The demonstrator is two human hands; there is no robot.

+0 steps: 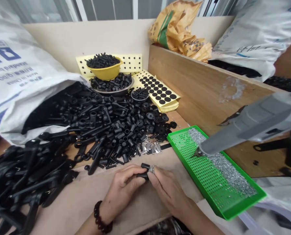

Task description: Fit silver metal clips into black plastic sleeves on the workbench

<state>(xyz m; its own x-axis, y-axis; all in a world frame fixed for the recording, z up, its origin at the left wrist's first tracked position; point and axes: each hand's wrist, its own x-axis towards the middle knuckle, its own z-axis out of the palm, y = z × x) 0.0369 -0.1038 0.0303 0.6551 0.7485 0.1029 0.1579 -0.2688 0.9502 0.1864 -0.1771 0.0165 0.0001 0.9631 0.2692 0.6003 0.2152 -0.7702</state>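
Note:
My left hand [122,191] and my right hand [168,191] meet low in the middle of the view. Between their fingers is a small black plastic part [143,171] with a bright metal piece [152,169] at its end. A green perforated tray [216,173] holding silver screws lies to the right of my right hand, apart from it. A grey electric screwdriver [248,127] hangs above the tray, its bit near the tray's edge. A heap of black plastic parts [111,127] lies just beyond my hands.
Long black plastic pieces [25,176] pile up at the left. Behind are a yellow bowl [103,71], a metal dish [112,83] and sheets of black adhesive dots [158,91]. A wooden board [204,85] stands at the right, and white sacks [15,71] flank the bench.

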